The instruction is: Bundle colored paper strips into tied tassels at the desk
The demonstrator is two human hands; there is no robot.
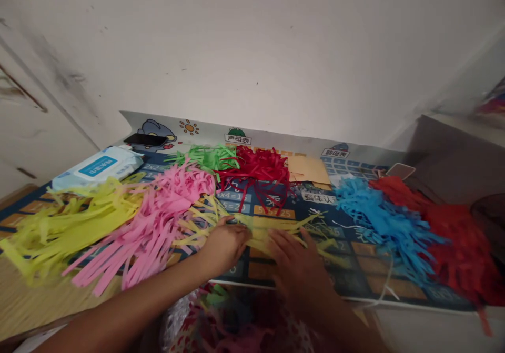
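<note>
A sheet of pale yellow paper with fringed ends (262, 228) lies on the printed mat in front of me. My left hand (226, 243) is curled at its left side, fingers closed on the paper. My right hand (294, 261), somewhat blurred, rests over the right part with its fingers stretched out. Pink fringed paper (158, 221) is heaped left of my left hand, and brighter yellow fringed paper (79, 224) lies farther left. To the right of my right hand sits a blue fringed bundle (386, 221).
Green (211, 157) and dark red fringed paper (262, 166) lie at the back beside orange sheets (310, 170). A wipes pack (98, 168) and a phone (145, 140) are back left. Red fringed paper (453, 237) is far right. A patterned bag (240, 326) sits below the table edge.
</note>
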